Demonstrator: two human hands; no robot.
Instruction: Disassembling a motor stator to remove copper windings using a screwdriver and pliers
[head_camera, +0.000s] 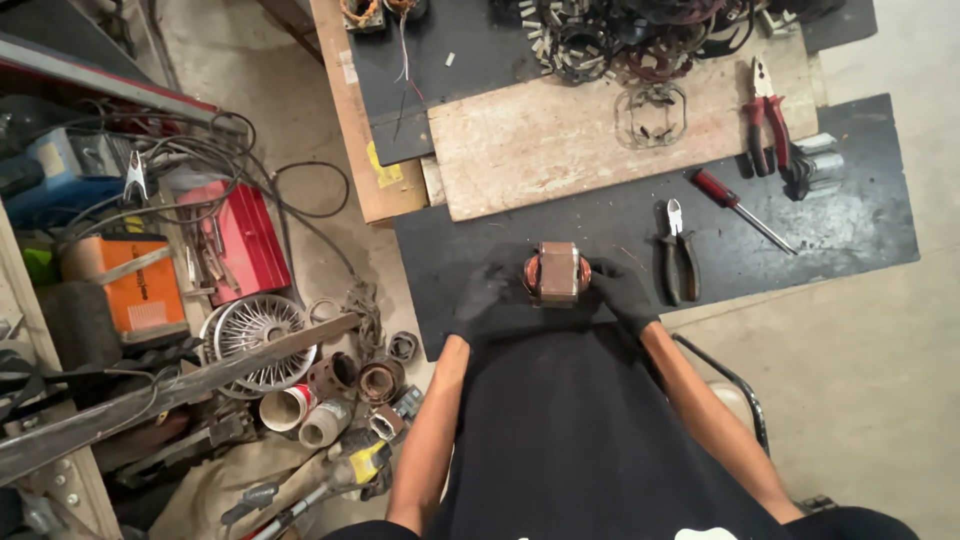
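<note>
Seen from above: the left hand and right hand, both in black gloves, close their fingers against opposite sides of a rusty brown metal motor stator wound with orange copper coils, which sits on the near edge of the black rubber-topped workbench. Just right of the right hand lie black-handled cutting pliers; farther right, a red-handled screwdriver; beyond, red-handled combination pliers on a worn pale wooden board
</note>
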